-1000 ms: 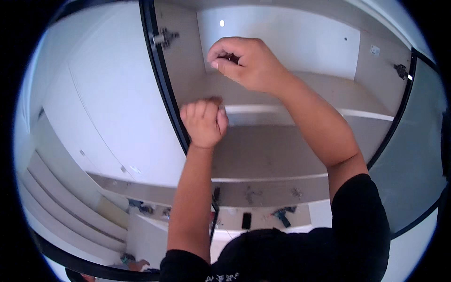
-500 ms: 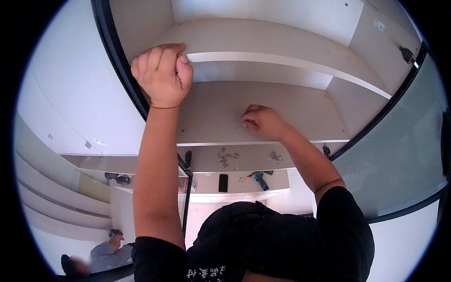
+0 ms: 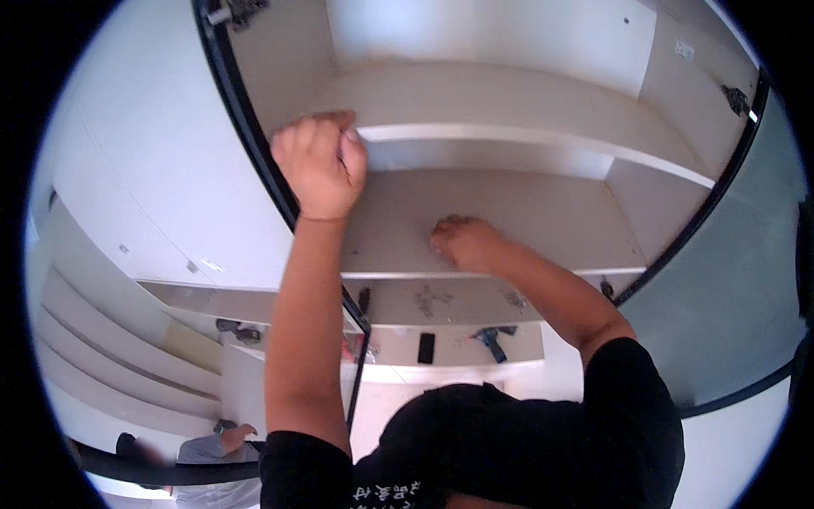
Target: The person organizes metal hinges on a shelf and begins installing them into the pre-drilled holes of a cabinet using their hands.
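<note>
My left hand [image 3: 320, 167] curls beside the slim black door frame [image 3: 244, 123], dark metal hinge [image 3: 246, 13] attached above; my right hand [image 3: 466, 243] curls over the flat grey shelf [image 3: 534, 208]. Grips unclear. Small grey loose fittings [image 3: 432, 299] lie below, apparently unfitted.

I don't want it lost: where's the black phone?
The black phone lies below centre in the head view, on the pale surface, left of the blue drill.

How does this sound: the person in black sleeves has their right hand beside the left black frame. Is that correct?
Not quite: in the head view, it's the left hand beside the left black frame. The black sleeves are correct.
</note>
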Available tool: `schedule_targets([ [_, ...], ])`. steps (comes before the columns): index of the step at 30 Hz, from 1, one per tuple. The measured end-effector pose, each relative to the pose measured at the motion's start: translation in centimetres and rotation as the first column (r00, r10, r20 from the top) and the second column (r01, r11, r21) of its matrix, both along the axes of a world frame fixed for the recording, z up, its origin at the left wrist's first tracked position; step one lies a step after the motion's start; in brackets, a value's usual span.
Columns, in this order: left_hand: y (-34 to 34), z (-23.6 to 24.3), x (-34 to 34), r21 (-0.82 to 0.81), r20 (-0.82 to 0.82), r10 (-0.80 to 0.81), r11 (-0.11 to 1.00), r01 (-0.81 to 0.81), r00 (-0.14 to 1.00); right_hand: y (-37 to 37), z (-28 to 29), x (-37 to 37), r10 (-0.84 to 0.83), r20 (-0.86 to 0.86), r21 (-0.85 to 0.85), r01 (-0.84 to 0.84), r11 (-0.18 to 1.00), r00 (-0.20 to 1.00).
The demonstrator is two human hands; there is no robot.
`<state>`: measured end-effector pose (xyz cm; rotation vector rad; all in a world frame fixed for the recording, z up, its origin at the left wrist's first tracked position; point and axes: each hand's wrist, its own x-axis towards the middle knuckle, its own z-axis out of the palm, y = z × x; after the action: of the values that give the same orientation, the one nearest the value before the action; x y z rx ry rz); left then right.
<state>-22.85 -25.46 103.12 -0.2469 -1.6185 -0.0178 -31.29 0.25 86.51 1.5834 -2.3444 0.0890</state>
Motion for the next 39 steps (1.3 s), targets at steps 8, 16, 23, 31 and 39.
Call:
schedule_targets([
  [8,-0.6,-0.1,0.4,0.0,-0.072,-0.022,1.0,0.022,0.997,-5.0,23.3,9.5,0.517,-0.165,-0.538,-0.516,0.667,0.84],
  [16,-0.5,0.3,1.0,0.002,-0.073,-0.056,0.998,0.057,0.996,-19.1,38.9,1.3,0.481,-0.02,-0.826,-0.286,0.486,0.876],
  [23,-0.6,0.2,0.7,-0.011,-0.085,-0.062,0.998,0.061,0.994,-25.2,41.6,-0.5,0.524,0.016,-0.954,-0.144,0.263,0.851],
  [31,-1.1,-0.1,0.7,-0.003,-0.091,-0.067,0.998,0.067,0.994,-27.4,39.8,0.8,0.738,0.089,-0.996,0.067,0.06,0.669],
  [39,-1.1,0.1,0.6,-0.007,-0.099,-0.058,0.998,0.058,0.993,-27.2,39.9,1.3,0.746,0.065,-0.998,0.04,0.051,0.662],
])
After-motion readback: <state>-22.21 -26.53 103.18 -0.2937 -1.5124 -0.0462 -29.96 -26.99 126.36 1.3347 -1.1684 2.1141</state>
